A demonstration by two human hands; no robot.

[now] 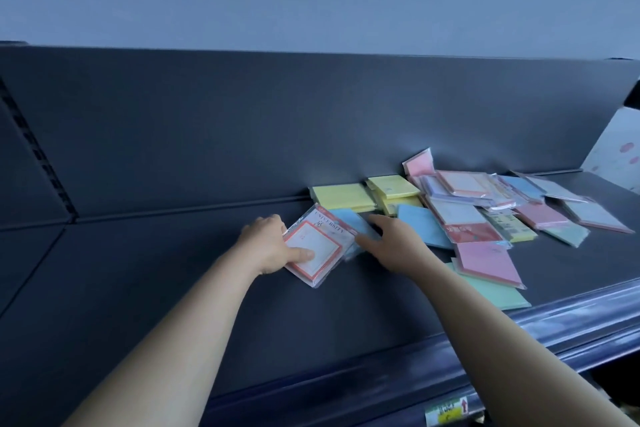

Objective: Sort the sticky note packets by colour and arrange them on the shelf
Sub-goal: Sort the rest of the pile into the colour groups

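- My left hand [273, 246] holds the red-bordered packet [313, 246]. The thumb presses on its face and the other fingers are hidden behind it. The packet sits tilted above the shelf [156, 288].
- My right hand [391, 246] reaches in just right of that grip, fingers pointing toward a blue packet [346, 220] that peeks out from behind the red-bordered one. It is blurred there, so I cannot tell whether the fingers close on it.
- Beyond both hands, against the back panel [242, 132]: yellow packets [343, 196], lying flat, side by side.
- Just right of my right hand: a second blue packet [424, 227], flat.
- Further right: a loose pile [485, 198] of pink, blue, white and green packets, overlapping.
- Nearer me, right of my right forearm: a pink packet [488, 262] lying on a green packet [498, 293], near the shelf's front edge.
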